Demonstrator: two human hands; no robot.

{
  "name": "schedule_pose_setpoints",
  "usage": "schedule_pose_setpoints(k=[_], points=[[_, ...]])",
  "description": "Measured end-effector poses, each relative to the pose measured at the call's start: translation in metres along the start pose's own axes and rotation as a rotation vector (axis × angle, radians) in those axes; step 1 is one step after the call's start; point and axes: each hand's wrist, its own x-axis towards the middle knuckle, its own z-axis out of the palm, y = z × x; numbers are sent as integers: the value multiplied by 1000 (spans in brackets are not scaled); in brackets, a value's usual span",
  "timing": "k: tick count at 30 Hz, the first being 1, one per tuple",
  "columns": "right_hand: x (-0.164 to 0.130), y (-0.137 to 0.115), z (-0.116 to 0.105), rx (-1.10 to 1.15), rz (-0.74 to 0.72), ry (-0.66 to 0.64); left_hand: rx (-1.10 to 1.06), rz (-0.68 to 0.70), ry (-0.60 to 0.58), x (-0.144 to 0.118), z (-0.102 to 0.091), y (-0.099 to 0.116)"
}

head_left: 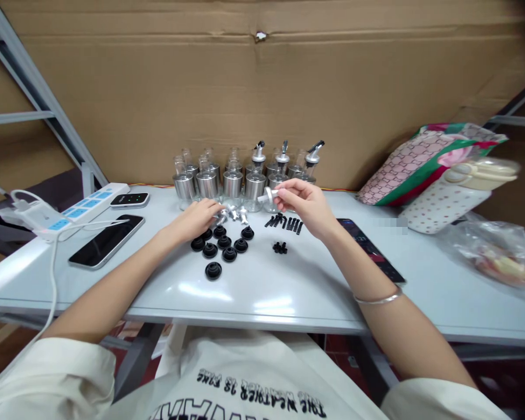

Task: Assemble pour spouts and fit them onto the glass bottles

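My right hand (304, 201) is raised above the table and pinches a white plastic stopper piece (269, 195) with a round flange and a thin stem. My left hand (199, 217) rests low over the table, fingers stretched out at a small pile of silver pourer spouts (234, 213); its fingertips touch or nearly touch them. Just in front lie several black ribbed caps (224, 242). Short black tubes (292, 224) lie in a row under my right hand, with a cluster of tiny black parts (280, 248) nearer me.
Glass bottles with steel sleeves (207, 184) stand in rows at the back; three carry pourers (282, 153). On the left are a power strip (87, 207), a phone (107, 240) and a small black device (130, 200). Another phone (370, 248), a dotted bottle (452, 201) and bags (429, 157) lie right.
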Motion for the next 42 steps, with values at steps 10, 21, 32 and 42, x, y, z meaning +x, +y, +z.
schedule_pose_setpoints(k=[10,21,32,42], points=[[0,-2,0,1,8,25,46,-38,98,-1,-7,5],[0,0,-1,-28,0,14,13,-170,79,2,-4,14],[-1,-2,-1,-45,11,10,-105,118,23,-5,-30,11],[-1,-1,-1,-50,37,-14,-190,116,-112,-6,-29,21]])
